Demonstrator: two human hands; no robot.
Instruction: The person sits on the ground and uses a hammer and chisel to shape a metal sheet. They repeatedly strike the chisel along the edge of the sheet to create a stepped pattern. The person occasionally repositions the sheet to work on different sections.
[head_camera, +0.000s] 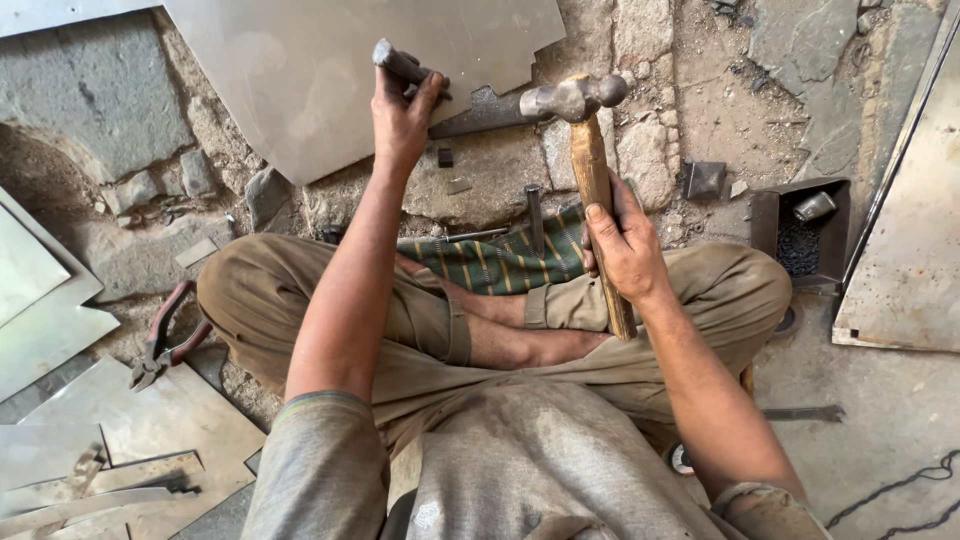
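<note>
Left hand (402, 112) clamps the punch (398, 63) at eleven o'clock, right hand (625, 245) wraps the hammer (590, 150); a skewed swing could catch those fingers

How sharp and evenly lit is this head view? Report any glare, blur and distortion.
Head view: soft, even daylight with no hard shadows; mild pale glare on the metal sheet; the left hand with its chisel and the right hand with its hammer look sharp; wide-angle stretch bends the frame edges.
</note>
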